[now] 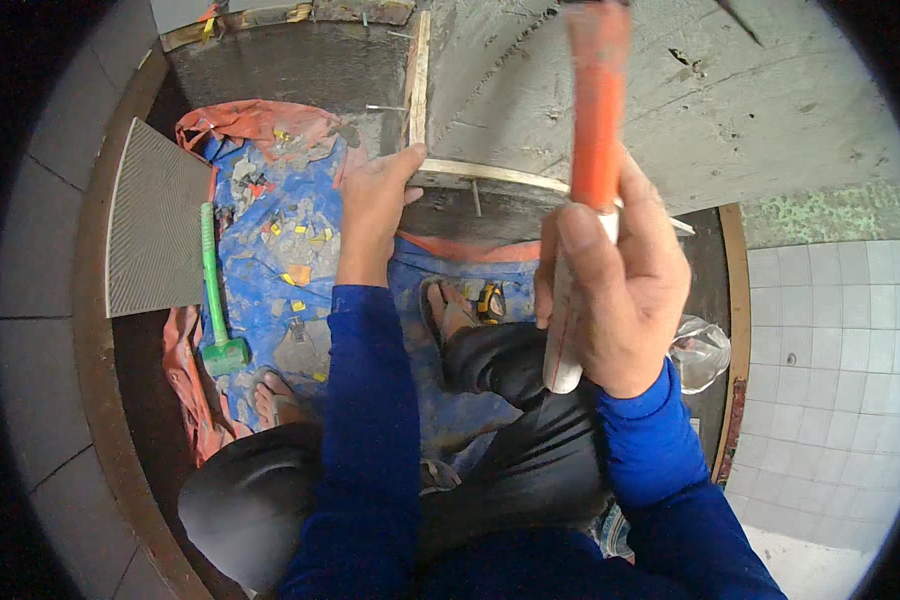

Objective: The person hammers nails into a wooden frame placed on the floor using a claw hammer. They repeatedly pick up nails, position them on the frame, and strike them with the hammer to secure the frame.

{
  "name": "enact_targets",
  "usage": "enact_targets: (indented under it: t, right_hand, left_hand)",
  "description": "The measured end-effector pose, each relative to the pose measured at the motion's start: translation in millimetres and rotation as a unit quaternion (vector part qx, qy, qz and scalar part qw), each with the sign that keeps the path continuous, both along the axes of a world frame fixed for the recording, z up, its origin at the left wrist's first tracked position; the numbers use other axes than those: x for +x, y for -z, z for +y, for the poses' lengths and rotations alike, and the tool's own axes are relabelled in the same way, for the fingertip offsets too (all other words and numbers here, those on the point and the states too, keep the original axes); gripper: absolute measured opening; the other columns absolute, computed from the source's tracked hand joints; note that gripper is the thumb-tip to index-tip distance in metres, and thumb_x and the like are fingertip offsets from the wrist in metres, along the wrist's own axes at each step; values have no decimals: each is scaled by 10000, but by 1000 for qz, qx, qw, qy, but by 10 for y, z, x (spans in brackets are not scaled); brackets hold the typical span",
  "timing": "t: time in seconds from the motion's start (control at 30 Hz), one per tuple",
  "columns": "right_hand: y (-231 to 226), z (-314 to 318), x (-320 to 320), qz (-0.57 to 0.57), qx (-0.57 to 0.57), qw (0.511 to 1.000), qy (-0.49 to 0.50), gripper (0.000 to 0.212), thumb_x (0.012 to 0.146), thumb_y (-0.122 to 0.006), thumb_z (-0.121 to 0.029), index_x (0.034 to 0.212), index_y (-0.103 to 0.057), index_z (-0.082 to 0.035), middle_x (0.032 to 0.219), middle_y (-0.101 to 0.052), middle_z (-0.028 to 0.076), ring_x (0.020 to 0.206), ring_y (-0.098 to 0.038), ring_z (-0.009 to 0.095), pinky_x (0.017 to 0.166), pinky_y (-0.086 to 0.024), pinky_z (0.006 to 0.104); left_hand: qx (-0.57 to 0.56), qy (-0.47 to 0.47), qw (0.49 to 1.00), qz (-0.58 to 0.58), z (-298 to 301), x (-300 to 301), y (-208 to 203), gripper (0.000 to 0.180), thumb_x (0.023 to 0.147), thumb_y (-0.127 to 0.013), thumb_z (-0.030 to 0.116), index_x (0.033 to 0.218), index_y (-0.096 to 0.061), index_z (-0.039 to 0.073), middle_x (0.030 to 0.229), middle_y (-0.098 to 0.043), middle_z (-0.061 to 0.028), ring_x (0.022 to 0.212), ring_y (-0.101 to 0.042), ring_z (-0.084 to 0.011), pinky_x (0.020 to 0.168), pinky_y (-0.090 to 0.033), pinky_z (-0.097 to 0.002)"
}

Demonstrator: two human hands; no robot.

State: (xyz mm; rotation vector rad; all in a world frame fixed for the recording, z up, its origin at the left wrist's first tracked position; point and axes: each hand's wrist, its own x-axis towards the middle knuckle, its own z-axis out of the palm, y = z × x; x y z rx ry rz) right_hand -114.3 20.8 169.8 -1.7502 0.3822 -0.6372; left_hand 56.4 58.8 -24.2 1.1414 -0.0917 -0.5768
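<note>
A blue tarp (407, 268) covers the floor, strewn with rubble and yellow bits (298, 306). On its left side lies a green mallet (227, 355), its handle just beside a ridged tile (160, 225). A tape measure (491, 302) sits by the sandalled right foot (454, 308). Ahead, an upright strip (419, 80) and a crosswise strip (500, 177) meet near a grey slab (770, 110); nails (477, 198) jut from the wood. The right hand and its tool stand in front of part of the crosswise strip.

The left hand (380, 195) reaches forward, thumb and fingers closed about the crosswise strip's left end. The right hand (630, 270) is raised, clamped around the white lower handle of an orange-and-white tool (598, 130), which points up, its top blurred at the upper edge.

Clear plastic (703, 350) lies beyond the right wrist; its contents are unclear.
</note>
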Motion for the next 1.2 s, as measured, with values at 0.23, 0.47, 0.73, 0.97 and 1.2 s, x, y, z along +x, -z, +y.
enact_targets:
  t: [0.23, 0.47, 0.73, 0.97, 1.2]
  right_hand:
    - [-146, -78, -83, -30, -55, 993, 101, 545, 1004, -637, -211, 1421, -491, 109, 819, -639, 123, 460, -564, 169, 411, -473, 291]
    - [-146, -178, -213, -100, -34, 986, 130, 480, 1017, -651, -166, 1389, -496, 95, 786, -628, 107, 506, -585, 181, 474, -482, 297]
    - [-105, -305, -236, -157, -91, 968, 176, 386, 1030, -656, -163, 1321, -513, 48, 748, -618, 103, 488, -575, 198, 461, -477, 332]
    - [-68, -374, -170, -129, -86, 969, 192, 351, 1044, -631, -220, 1271, -532, 29, 737, -554, 101, 484, -543, 178, 420, -465, 331]
    - [-19, -502, -156, -92, 22, 978, 184, 342, 1050, -602, -312, 1195, -577, -4, 788, -488, 47, 521, -497, 152, 429, -428, 306]
  left_hand:
    - [122, -160, 941, -273, 0, -109, 182, 341, 876, -840, 142, 1166, -767, -22, 1152, -713, -121, 1009, -679, -212, 887, -555, -341]
    - [72, -203, 948, -233, -105, -131, 326, 280, 812, -849, 52, 1071, -769, -18, 1042, -716, -110, 979, -661, -214, 882, -530, -336]
    - [108, -191, 911, -350, 25, 3, 268, 294, 787, -860, 104, 1054, -779, 15, 1025, -726, -129, 971, -677, -291, 886, -530, -380]
    - [130, -294, 897, -303, -207, -288, 272, 321, 801, -827, 95, 1111, -760, 46, 1064, -687, -147, 1041, -633, -352, 900, -521, -432]
    - [32, -278, 949, -143, -342, -380, 339, 389, 849, -854, 121, 1197, -710, 26, 1232, -581, -112, 1077, -624, -265, 891, -549, -371]
